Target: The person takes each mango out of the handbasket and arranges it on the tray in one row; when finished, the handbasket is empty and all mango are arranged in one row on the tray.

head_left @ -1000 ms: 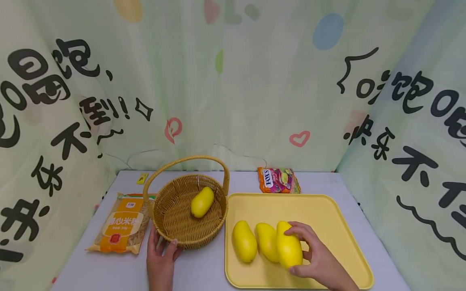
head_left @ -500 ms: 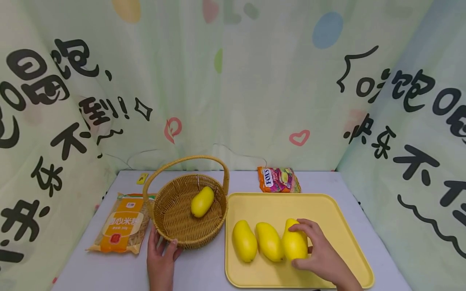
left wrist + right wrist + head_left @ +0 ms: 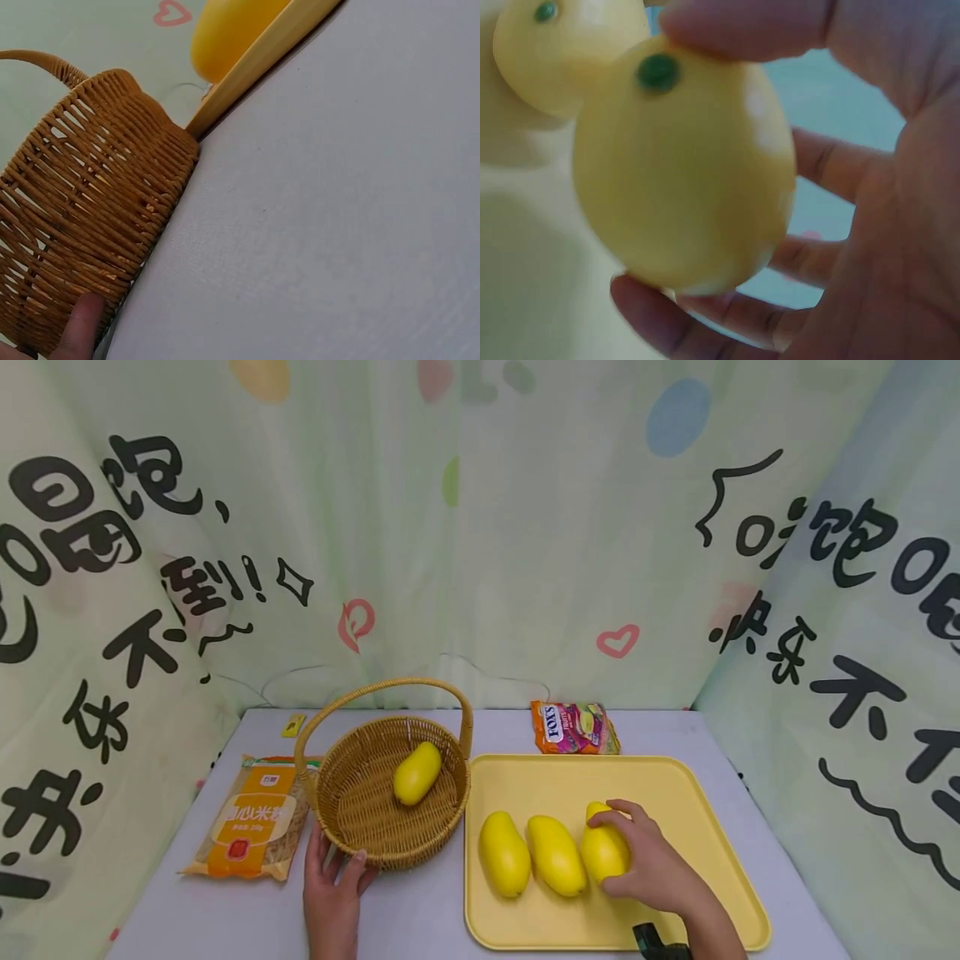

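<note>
Head view: the right hand (image 3: 651, 862) pinches the rightmost mango (image 3: 603, 853) within the yellow tray (image 3: 693, 810), the left hand (image 3: 332, 891) spread against the wicker basket (image 3: 356, 817). Left wrist: I'd keep that touch light. Right wrist: grip evenly (glossy skin could slip)

from above, the head view faces the far edge of the table (image 3: 416, 914); close wrist views share with it the basket (image 3: 97, 195) (left, low) and one yellow fruit (image 3: 682, 180) (right).
</note>
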A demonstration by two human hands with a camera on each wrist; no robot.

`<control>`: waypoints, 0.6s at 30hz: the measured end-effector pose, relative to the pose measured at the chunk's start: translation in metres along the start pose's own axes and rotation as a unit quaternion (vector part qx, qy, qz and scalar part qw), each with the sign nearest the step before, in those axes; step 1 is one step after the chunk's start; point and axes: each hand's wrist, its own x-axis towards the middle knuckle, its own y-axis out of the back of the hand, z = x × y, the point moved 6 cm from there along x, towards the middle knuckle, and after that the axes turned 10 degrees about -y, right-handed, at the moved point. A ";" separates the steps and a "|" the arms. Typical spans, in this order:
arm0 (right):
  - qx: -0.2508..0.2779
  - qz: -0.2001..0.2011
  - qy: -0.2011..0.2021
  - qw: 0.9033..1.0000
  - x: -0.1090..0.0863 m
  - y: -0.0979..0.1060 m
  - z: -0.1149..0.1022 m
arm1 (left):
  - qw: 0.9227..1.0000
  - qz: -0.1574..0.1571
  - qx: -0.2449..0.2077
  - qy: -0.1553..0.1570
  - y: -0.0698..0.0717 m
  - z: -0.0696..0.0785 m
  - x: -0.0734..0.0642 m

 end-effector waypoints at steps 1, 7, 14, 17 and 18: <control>-0.005 -0.003 -0.002 1.000 0.001 -0.001 0.001 | 1.000 0.001 0.000 0.000 0.000 0.000 0.000; -0.023 -0.015 -0.011 1.000 0.005 -0.006 0.009 | 1.000 0.003 0.000 0.000 0.000 0.001 0.000; -0.020 -0.019 -0.019 0.999 0.010 -0.013 0.014 | 1.000 0.001 -0.006 -0.001 0.001 0.001 -0.001; -0.019 -0.022 -0.027 0.999 0.010 -0.017 0.016 | 1.000 0.000 -0.004 0.000 0.001 0.001 -0.001; -0.018 -0.024 -0.029 0.999 0.010 -0.018 0.016 | 1.000 0.000 -0.003 0.000 0.000 0.001 -0.001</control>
